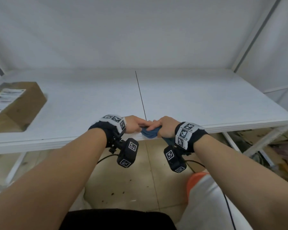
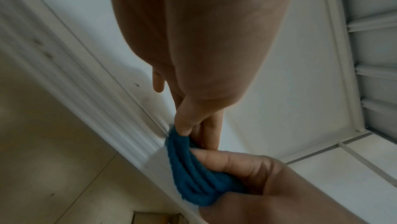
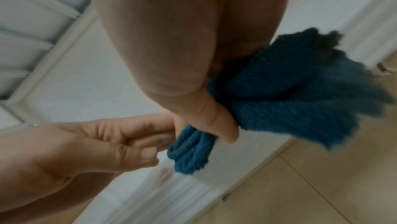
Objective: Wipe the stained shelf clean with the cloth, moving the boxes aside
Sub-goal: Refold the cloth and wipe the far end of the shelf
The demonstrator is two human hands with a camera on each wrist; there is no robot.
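Note:
The white shelf board (image 1: 198, 100) runs across the head view, with a dark seam (image 1: 140, 97) down its middle. A brown cardboard box (image 1: 18, 105) with a white label sits at the far left of it. Both hands meet at the front edge by the seam, holding a bunched blue cloth (image 1: 149, 132). My left hand (image 1: 140, 126) pinches one end of the cloth (image 2: 189, 164) between thumb and fingers. My right hand (image 1: 157, 128) grips the rest, and a loose tail of cloth (image 3: 290, 88) hangs from its fist below the edge. A small dark speck (image 2: 136, 84) marks the shelf near the edge.
A white frame post (image 1: 256, 35) rises at the back right, and the white wall closes off the rear. Cardboard and clutter (image 1: 264, 146) lie under the shelf on the right. A black cable (image 1: 228, 206) trails over the tiled floor (image 1: 140, 180) below.

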